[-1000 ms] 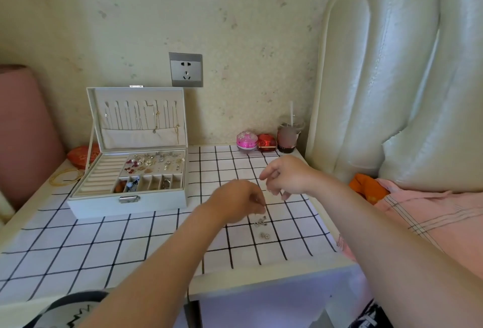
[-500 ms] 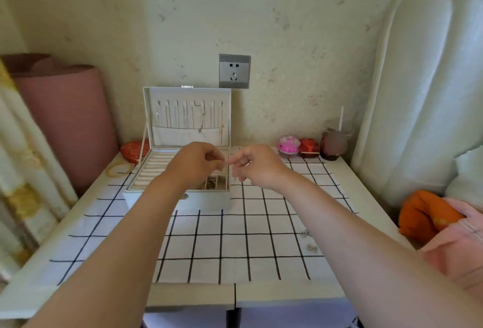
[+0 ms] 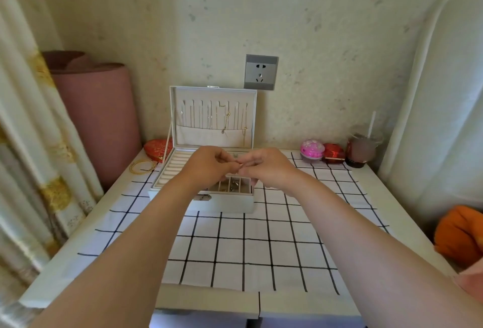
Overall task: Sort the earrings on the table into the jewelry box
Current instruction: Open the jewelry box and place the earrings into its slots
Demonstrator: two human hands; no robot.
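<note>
You're pinching with left hand (image 3: 209, 168) and right hand (image 3: 266, 168), fingertips meeting on a tiny earring (image 3: 240, 166) over the box (image 3: 224, 203), which is sitting at the table's back edge. Can't tell which hand is carrying it. Likely light, hard, slippery metal, so be gripping its body. The box looks stiff and cloth-lined.

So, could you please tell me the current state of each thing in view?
jewelry box: open, lid upright.
left hand: pinching a tiny earring over the box.
right hand: pinching the same earring.
wall socket: nothing plugged in.
cup: upright, lidded, straw in.
pink case: closed.
</note>
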